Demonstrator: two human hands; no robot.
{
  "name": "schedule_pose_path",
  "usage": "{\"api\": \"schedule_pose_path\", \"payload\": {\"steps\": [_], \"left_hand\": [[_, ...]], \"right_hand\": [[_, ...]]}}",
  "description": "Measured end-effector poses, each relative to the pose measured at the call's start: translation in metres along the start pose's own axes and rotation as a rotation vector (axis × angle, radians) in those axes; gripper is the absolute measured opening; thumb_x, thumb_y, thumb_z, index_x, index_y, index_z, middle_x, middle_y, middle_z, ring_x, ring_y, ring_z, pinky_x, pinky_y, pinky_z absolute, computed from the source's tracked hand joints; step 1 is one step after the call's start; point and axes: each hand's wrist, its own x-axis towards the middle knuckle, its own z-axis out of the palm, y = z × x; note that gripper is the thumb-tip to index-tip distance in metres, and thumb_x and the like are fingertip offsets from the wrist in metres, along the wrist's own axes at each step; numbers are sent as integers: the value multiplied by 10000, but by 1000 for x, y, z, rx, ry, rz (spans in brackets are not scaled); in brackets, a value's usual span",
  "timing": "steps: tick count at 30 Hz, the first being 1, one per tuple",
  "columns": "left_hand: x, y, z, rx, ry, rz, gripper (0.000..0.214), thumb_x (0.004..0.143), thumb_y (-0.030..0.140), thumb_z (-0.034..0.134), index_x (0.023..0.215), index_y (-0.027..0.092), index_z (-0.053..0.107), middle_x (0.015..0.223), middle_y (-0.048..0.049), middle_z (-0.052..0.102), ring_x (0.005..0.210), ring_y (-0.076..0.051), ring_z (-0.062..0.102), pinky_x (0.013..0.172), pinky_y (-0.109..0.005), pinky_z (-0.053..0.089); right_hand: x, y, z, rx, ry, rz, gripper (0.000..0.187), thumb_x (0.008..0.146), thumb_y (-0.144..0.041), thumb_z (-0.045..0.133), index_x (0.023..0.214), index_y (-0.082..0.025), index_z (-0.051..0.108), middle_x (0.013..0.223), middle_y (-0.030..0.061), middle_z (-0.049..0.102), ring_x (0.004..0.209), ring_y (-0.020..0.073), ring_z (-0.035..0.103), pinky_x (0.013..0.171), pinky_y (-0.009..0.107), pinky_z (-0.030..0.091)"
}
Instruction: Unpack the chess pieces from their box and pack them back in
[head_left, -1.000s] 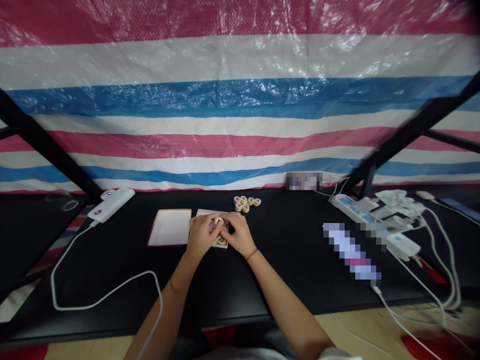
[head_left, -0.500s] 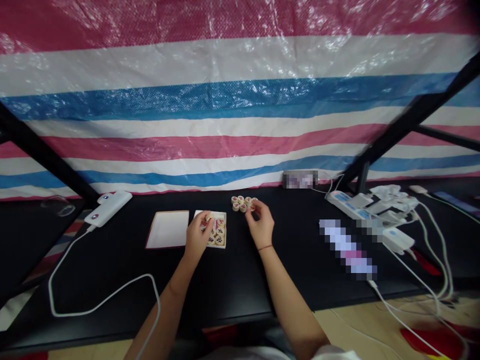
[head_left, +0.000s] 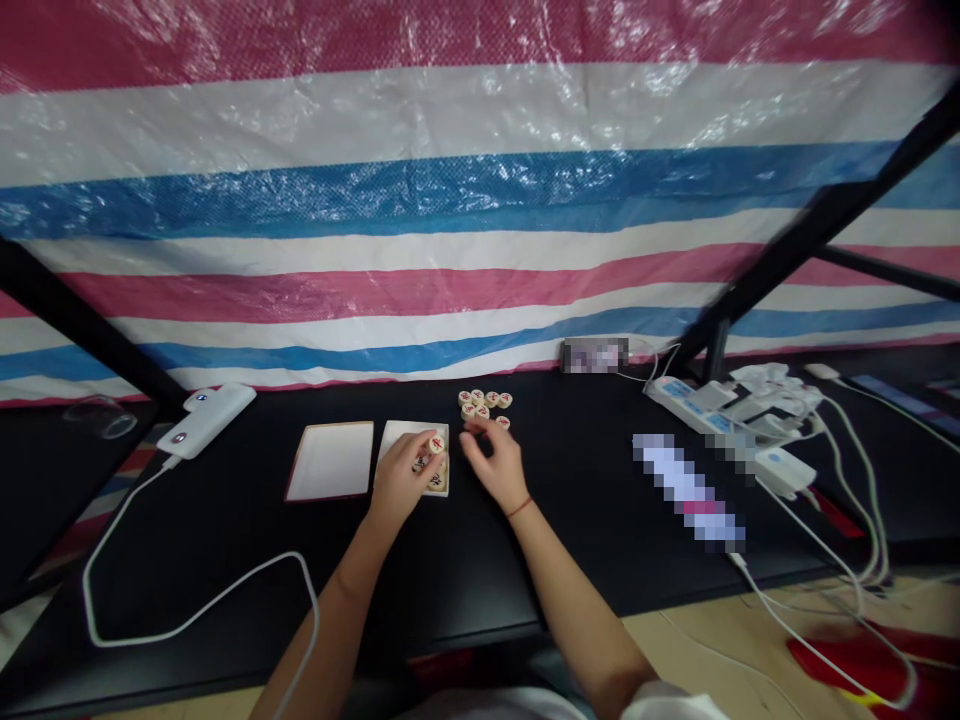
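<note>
A small white box [head_left: 411, 433] on the black table [head_left: 585, 520] holds several round, pale game pieces with red or dark marks. My left hand [head_left: 401, 480] rests over the box and pinches one game piece [head_left: 436, 443] between thumb and fingertips. My right hand [head_left: 493, 465] is just right of the box with its fingers curled inward. Whether they hold anything is hidden. A loose pile of pieces [head_left: 482, 403] lies on the table just beyond my right hand. The box's flat lid [head_left: 331, 461] lies to the left of the box.
A white power bank [head_left: 204, 420] with a looping white cable [head_left: 187, 620] sits at the left. Power strips with plugs and cords [head_left: 739, 405] crowd the right. A striped tarp [head_left: 480, 200] hangs behind the table, and black frame bars [head_left: 810, 225] slant on both sides.
My right hand went from the box out to the loose pile, then came back toward the box. My left hand stayed at the box and now pinches a piece.
</note>
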Motion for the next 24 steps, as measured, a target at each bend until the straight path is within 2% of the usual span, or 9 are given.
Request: {"api": "schedule_pose_path", "payload": {"steps": [1, 3, 6, 8, 10, 13, 15, 18, 24], "left_hand": [[0, 2, 0, 19, -26, 23, 224, 889, 242, 588, 1111, 234, 615, 893, -28, 665, 823, -160, 646, 791, -296, 541], [-1, 4, 1, 42, -60, 54, 217, 895, 204, 563, 1105, 230, 609, 943, -42, 681, 881, -178, 648, 815, -314, 533], [-1, 4, 2, 72, -80, 89, 239, 899, 193, 553, 1131, 228, 596, 996, -54, 694, 916, -191, 648, 829, -331, 524], [-1, 4, 1, 105, -92, 104, 280, 900, 232, 567, 1179, 227, 578, 986, -54, 702, 904, -199, 653, 836, -348, 518], [0, 4, -1, 132, -97, 109, 302, 902, 278, 574, 1198, 222, 574, 968, -56, 708, 899, -209, 655, 844, -364, 510], [2, 3, -5, 136, -70, 114, 226, 920, 277, 539, 1123, 218, 617, 948, -57, 712, 896, -205, 656, 831, -353, 503], [3, 2, -7, 133, -44, 129, 186, 928, 249, 514, 1060, 214, 640, 935, -54, 715, 880, -197, 656, 813, -342, 499], [4, 1, -8, 132, -22, 144, 180, 932, 220, 491, 999, 214, 658, 904, -50, 717, 850, -189, 654, 797, -337, 493], [1, 0, -8, 142, 1, 136, 179, 924, 196, 491, 952, 215, 666, 850, -41, 713, 812, -182, 650, 774, -332, 482]], "right_hand": [[-3, -10, 3, 74, -84, -26, 214, 868, -345, 594, 1023, -204, 637, 937, 61, 701, 836, 190, 651, 782, 324, 532], [-7, -25, 9, 159, -166, -43, 215, 842, -349, 637, 1006, -210, 644, 918, 44, 704, 789, 171, 650, 752, 300, 537], [-10, -26, 13, 187, -171, -5, 203, 835, -345, 646, 984, -207, 658, 914, 35, 712, 761, 159, 646, 746, 288, 540], [-9, -16, 12, 184, -131, 43, 222, 836, -339, 631, 1012, -204, 655, 933, 39, 713, 760, 157, 649, 743, 286, 545], [-7, 1, 7, 160, -4, 138, 269, 830, -343, 618, 1052, -195, 644, 926, 47, 712, 740, 157, 654, 734, 293, 553], [-1, 28, -3, 89, 218, 286, 329, 811, -367, 610, 1072, -170, 642, 879, 60, 706, 692, 163, 654, 707, 310, 564], [1, 43, -10, 17, 278, 294, 323, 806, -379, 598, 1035, -160, 659, 946, 91, 693, 705, 171, 652, 699, 321, 567], [2, 58, -14, -107, 263, 260, 311, 813, -385, 569, 994, -156, 676, 1013, 123, 667, 726, 182, 636, 711, 348, 557], [-2, 71, -9, -293, 158, 277, 331, 839, -402, 519, 1012, -156, 657, 928, 107, 696, 808, 234, 607, 777, 390, 497]]}}
